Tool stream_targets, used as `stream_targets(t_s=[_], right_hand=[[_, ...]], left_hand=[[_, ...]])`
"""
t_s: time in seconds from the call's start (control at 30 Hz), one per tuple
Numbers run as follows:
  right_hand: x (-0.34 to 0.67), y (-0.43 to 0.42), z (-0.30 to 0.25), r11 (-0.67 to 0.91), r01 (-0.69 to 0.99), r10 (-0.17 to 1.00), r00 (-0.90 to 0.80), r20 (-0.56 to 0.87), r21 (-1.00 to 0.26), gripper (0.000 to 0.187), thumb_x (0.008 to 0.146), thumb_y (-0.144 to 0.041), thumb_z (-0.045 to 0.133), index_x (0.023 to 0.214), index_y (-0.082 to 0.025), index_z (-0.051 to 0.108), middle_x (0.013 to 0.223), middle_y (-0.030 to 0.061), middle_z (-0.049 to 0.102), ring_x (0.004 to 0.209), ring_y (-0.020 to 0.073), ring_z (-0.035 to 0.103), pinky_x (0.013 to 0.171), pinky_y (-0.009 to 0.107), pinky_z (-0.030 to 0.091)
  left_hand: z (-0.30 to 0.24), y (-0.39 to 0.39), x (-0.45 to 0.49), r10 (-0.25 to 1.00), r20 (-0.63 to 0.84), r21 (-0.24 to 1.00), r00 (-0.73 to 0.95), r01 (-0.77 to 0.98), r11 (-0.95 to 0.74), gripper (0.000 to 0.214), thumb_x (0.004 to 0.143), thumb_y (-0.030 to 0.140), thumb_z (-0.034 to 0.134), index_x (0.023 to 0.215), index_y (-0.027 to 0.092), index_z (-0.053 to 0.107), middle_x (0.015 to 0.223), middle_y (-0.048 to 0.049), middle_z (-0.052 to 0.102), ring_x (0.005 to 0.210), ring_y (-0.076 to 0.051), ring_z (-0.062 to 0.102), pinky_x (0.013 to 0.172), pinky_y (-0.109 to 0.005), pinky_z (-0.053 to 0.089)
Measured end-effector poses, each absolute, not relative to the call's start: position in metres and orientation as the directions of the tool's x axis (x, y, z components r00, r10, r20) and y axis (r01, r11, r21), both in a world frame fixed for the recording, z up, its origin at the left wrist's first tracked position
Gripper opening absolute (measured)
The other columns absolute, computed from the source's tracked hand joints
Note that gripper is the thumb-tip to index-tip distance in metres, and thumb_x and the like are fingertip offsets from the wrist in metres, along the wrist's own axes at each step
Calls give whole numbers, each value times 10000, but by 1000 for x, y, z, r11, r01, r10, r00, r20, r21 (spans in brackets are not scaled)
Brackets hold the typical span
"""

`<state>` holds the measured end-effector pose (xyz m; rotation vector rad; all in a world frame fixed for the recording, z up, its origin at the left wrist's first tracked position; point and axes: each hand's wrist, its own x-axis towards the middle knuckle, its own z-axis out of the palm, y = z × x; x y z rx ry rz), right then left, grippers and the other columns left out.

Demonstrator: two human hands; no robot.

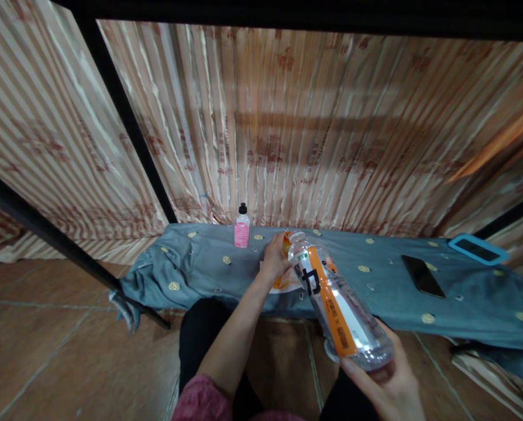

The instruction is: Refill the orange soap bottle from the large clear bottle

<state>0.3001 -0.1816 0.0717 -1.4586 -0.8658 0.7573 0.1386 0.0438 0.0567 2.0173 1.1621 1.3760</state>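
My right hand [391, 374] grips the base of a large clear plastic bottle [331, 304] with an orange and white label. The bottle is tilted, its mouth pointing up and to the left, close to my left hand [275, 257]. My left hand is closed around a small orange-yellow object [286, 244] right beside the bottle's mouth; its kind is hard to make out. Under that hand, partly hidden, a flat orange and white item [285, 285] lies on the cloth. Whether the bottle holds liquid I cannot tell.
A bottle with a pink label and black cap [241, 231] stands on the grey-blue cloth [213, 275] covering a low bench. To the right lie a dark phone [423, 276] and a blue-framed object [478, 249]. Behind hang striped curtains [265, 128]; dark frame posts [127, 117] rise at left.
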Motion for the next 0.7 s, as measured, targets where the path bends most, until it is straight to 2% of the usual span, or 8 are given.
stream_targets(t_s=[0.17, 0.43, 0.6, 0.7], right_hand=[[313, -181, 63, -20, 87, 886, 462, 23, -996, 816, 505, -411, 919, 1208, -243, 538, 1090, 59, 730, 936, 286, 733, 759, 325, 600], [318, -180, 57, -22, 57, 896, 445, 6, -998, 856, 489, -359, 931, 1231, -246, 520, 1110, 62, 736, 966, 307, 727, 792, 348, 596], [306, -181, 67, 0, 61, 864, 502, 31, -998, 784, 543, -436, 894, 1224, -251, 553, 1119, 53, 724, 973, 286, 722, 805, 334, 587], [305, -181, 68, -17, 46, 875, 484, 8, -999, 817, 482, -392, 925, 1195, -243, 557, 1083, 55, 730, 943, 288, 729, 764, 325, 598]], left_hand=[[55, 45, 139, 828, 540, 739, 153, 385, -553, 340, 775, 236, 713, 1098, 182, 621, 1139, -97, 681, 1108, -258, 633, 1014, -429, 514], [55, 45, 140, 823, 552, 735, 137, 387, -557, 340, 786, 234, 709, 1109, 173, 622, 1137, -108, 681, 1094, -262, 635, 1004, -430, 517], [55, 45, 140, 820, 554, 730, 143, 390, -561, 317, 793, 225, 695, 1100, 178, 631, 1124, -97, 686, 1085, -261, 634, 1001, -429, 518], [56, 44, 140, 818, 558, 729, 140, 387, -564, 295, 798, 226, 688, 1084, 176, 635, 1104, -93, 689, 1074, -258, 635, 994, -424, 520]])
